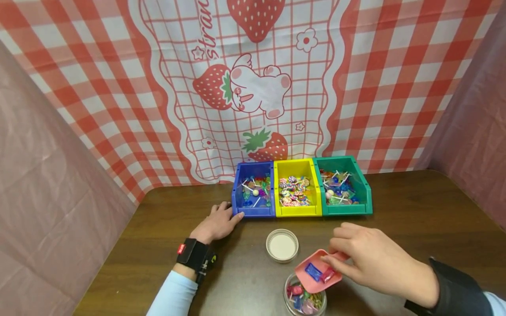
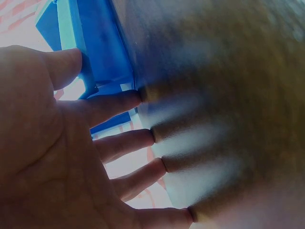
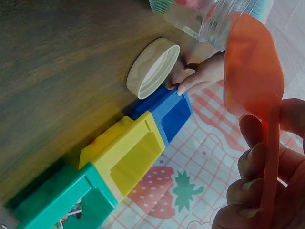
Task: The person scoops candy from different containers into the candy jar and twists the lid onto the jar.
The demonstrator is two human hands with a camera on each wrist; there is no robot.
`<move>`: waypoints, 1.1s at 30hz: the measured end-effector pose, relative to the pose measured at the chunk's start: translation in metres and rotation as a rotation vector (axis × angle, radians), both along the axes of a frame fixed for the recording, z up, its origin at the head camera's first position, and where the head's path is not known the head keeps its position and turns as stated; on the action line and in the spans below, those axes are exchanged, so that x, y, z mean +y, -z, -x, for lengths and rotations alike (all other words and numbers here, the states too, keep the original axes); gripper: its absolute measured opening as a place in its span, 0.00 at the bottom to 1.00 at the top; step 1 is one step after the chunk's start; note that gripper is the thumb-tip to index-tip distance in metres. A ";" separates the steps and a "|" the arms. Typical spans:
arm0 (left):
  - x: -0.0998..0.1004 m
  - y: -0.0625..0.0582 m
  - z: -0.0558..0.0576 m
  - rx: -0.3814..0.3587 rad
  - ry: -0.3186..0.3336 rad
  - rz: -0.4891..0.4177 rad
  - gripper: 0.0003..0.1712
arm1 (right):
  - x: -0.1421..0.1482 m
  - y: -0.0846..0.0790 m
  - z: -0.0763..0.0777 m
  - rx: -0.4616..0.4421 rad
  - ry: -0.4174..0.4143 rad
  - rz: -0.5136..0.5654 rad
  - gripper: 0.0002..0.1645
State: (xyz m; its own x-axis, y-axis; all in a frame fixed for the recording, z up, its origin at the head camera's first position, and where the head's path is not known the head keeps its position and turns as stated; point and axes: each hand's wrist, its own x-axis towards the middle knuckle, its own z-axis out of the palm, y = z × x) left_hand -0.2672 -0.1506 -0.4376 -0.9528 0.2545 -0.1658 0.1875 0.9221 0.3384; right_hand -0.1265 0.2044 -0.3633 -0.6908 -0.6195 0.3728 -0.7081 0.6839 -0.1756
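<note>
In the head view my right hand (image 1: 371,254) grips the handle of a pink scoop (image 1: 309,281). On the scoop lie a blue wrapped candy (image 1: 313,272) and a red one (image 1: 327,275). The scoop overlaps the mouth of a clear jar (image 1: 285,295), which holds several wrapped candies. In the right wrist view fingers and thumb wrap the scoop handle (image 3: 269,167), its blade at the jar's rim (image 3: 224,28). My left hand (image 1: 218,223) rests spread on the table at the left of the blue bin (image 1: 253,212), its thumb at the bin's front corner.
A yellow bin (image 1: 298,211) with swirl lollipops and a green bin (image 1: 348,210) with mixed candies stand joined to the blue one. A round pale lid (image 1: 282,246) lies on the wooden table (image 1: 154,245) before them. A checked cloth (image 1: 379,87) hangs behind.
</note>
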 end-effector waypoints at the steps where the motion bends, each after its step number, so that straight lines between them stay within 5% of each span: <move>1: 0.000 0.000 0.000 -0.001 0.001 0.000 0.37 | 0.000 0.000 0.000 0.016 -0.005 0.000 0.13; 22: 0.000 0.000 0.001 0.010 -0.001 0.015 0.36 | 0.001 -0.008 -0.005 0.214 -0.155 0.041 0.13; 33: -0.001 0.000 -0.001 0.011 -0.001 0.012 0.37 | 0.005 -0.010 0.005 0.267 -0.126 0.096 0.16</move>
State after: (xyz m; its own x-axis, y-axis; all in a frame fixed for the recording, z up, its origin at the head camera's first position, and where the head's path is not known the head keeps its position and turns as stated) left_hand -0.2665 -0.1514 -0.4375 -0.9548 0.2515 -0.1585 0.1899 0.9262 0.3258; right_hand -0.1318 0.2089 -0.3533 -0.4807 -0.6473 0.5916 -0.8161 0.5770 -0.0319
